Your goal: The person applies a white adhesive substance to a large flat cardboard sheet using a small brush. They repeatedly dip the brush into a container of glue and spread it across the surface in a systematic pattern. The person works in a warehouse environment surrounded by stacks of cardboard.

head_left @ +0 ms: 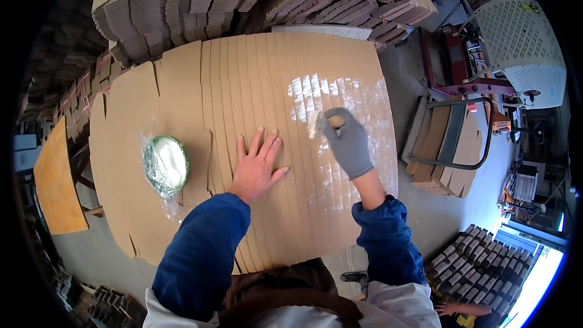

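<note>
A flat orange-brown board stands at the far left, near strapped bundles of folded cartons that fill the back of the workshop. On the bench, a green-rimmed bowl of white paste, wrapped in clear plastic, sits on a fanned spread of overlapping cardboard sheets that hides the bench surface entirely. The bare left hand lies flat with fingers splayed on the sheets, grasping nothing, just right of the bowl. The right hand, in a grey glove, closes its grip on a small pale applicator; whether that is a brush or a pad is hard to make out behind the glove. Glossy wet streaks cover the sheet edges around it. Beyond the bench edge, a metal cart loaded with cardboard stands on the grey concrete floor, with a white perforated machine housing behind it. At lower right, another person's hand is partly cut off by the frame.
</note>
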The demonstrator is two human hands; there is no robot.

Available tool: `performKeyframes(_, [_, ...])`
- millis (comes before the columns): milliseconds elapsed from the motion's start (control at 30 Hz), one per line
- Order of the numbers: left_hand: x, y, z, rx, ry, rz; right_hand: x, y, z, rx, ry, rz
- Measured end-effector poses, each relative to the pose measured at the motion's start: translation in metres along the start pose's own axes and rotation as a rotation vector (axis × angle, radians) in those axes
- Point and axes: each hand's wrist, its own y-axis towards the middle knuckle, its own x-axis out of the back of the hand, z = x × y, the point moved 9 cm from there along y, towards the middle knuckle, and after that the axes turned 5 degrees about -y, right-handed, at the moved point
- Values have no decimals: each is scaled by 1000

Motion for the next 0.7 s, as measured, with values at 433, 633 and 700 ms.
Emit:
performKeyframes(433, [1,8,3,15,32,-29,18,-52,-15,40,-505,12])
performKeyframes(633, [-4,10,-8,27,25,25,-33,-13,18,543,-547,11])
performKeyframes(700, [-4,8,-4,35,46,30,-9,18,-55,58,-372,36])
